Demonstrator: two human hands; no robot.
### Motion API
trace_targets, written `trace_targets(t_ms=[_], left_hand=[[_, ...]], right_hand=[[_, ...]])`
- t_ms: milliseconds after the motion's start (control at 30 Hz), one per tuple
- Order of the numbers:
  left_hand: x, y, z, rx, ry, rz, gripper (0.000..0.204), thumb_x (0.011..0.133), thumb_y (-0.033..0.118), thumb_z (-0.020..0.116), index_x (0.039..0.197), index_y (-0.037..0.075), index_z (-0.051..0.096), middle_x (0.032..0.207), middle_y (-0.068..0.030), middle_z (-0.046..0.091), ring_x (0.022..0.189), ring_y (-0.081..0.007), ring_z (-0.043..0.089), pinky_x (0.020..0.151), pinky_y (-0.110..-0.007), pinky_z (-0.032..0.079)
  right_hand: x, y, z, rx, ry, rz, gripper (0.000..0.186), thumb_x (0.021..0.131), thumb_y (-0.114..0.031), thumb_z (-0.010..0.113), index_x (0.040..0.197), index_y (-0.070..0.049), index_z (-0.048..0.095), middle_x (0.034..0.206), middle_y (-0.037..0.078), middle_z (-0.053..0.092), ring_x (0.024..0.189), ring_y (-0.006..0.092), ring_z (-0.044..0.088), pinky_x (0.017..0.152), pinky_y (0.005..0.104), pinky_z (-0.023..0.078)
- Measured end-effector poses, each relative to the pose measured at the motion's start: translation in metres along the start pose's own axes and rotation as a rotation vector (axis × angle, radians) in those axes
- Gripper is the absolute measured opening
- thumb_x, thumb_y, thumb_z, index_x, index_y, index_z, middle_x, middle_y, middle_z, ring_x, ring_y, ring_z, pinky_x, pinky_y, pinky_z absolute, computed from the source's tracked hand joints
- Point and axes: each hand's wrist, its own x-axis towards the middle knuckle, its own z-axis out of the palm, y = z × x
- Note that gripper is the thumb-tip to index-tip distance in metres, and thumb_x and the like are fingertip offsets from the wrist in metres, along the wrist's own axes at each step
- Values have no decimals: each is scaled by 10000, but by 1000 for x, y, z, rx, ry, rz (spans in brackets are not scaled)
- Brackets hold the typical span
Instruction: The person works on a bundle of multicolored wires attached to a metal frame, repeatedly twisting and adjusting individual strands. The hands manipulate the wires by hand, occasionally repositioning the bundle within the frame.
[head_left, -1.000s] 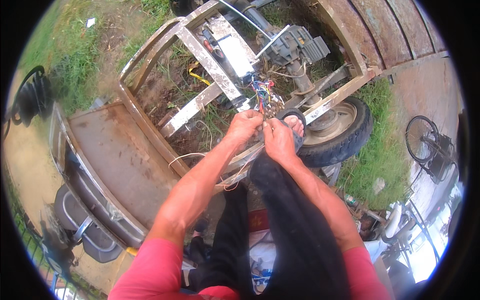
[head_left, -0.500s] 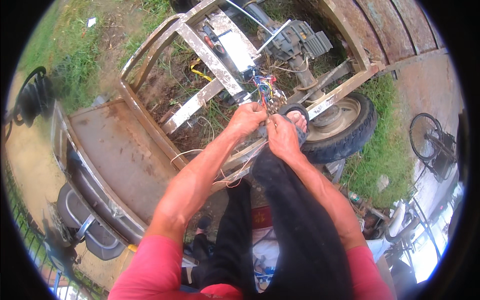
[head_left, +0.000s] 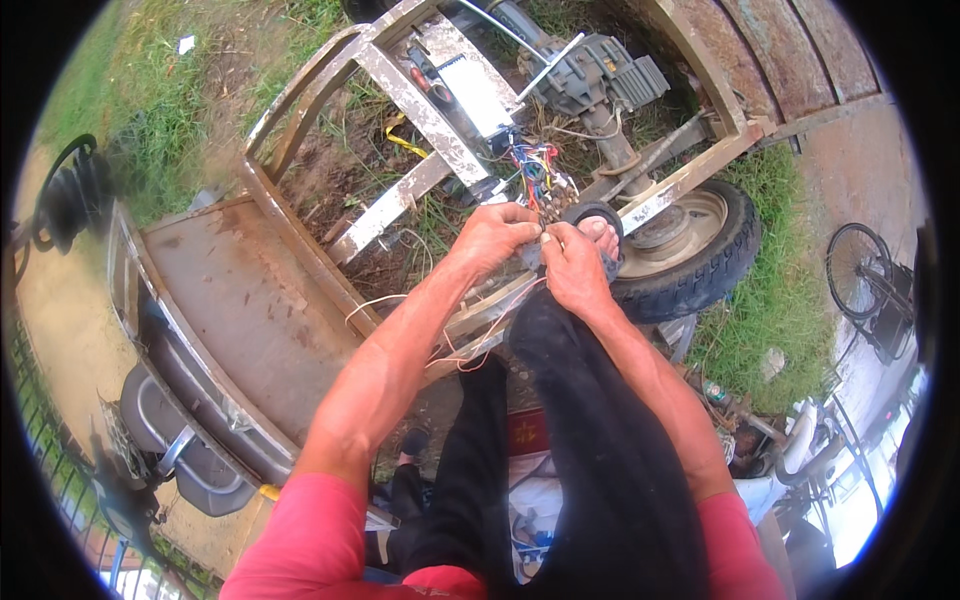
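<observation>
Both hands meet at centre, over the rusty frame (head_left: 300, 250) of a stripped cart-type vehicle. Left hand (head_left: 492, 238) has fingers curled, thumb and forefinger pinched on thin wire ends where the coloured wire bundle (head_left: 535, 175) hangs down. Right hand (head_left: 572, 268) is pinched on the same wire ends, fingertips touching the left's, so both grips look closed w/ almost no gap. Exactly which strands each one has: can't tell, too small.

The bundle sits just far of the hands, near a grey motor (head_left: 590, 75) and a pale flat box (head_left: 470, 90) on the cross rail. A sandalled foot (head_left: 597, 235) rests just right of the hands, against the tyre (head_left: 700, 250). Thin white wires (head_left: 460, 345) trail near-left along the frame rail.

Risks, as I judge them:
- Wire ends are fine and short; a slip in either pinch could drop them into the grass under the frame.
- Many colours crowded together, so easy to join the wrong pair.
- Bare ends could touch the metal frame and short, if anything's live.
- Rusty edges sit close to the forearms; scrape likely w/ a sudden pull.
- Trailing white wires could snag on the knee.
</observation>
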Motion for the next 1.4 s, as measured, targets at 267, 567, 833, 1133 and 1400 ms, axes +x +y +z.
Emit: trace_targets(t_ms=[267, 567, 833, 1133, 1400], left_hand=[[8, -14, -7, 276, 17, 160, 249, 988, 211, 723, 1063, -25, 743, 844, -42, 712, 713, -119, 635, 643, -311, 523], [4, -26, 7, 328, 140, 320, 284, 1002, 226, 676, 1098, -36, 728, 894, -79, 744, 784, -150, 671, 716, -344, 545], [6, -20, 4, -47, 23, 85, 206, 999, 177, 697, 1094, -3, 736, 913, -48, 740, 748, -111, 638, 654, -289, 520], [7, 9, -3, -87, -4, -164, 133, 954, 161, 740, 1005, 41, 715, 826, -16, 681, 686, -109, 603, 610, -277, 495], [18, 11, -3, -2, -21, -137, 69, 912, 119, 715, 910, 53, 694, 773, -20, 651, 640, -110, 569, 567, -277, 446]], right_hand=[[-2, -9, 1, -83, 23, -61, 319, 1050, -261, 591, 1157, 15, 711, 1076, 282, 747, 1054, 467, 712, 932, 518, 537], [1, -6, 0, -96, -17, -77, 300, 1056, -270, 593, 1132, -1, 704, 1050, 277, 747, 1020, 474, 711, 896, 531, 534], [1, 6, 0, 54, -11, 2, 285, 1048, -252, 639, 1134, 11, 705, 988, 225, 745, 922, 359, 720, 855, 435, 542], [-3, -3, 0, 17, 26, 1, 298, 1015, -261, 678, 1124, 11, 734, 970, 213, 761, 896, 334, 737, 847, 421, 556], [-5, -4, 0, -7, 49, -17, 279, 991, -255, 696, 1114, -10, 749, 948, 217, 768, 884, 351, 755, 810, 433, 571]])
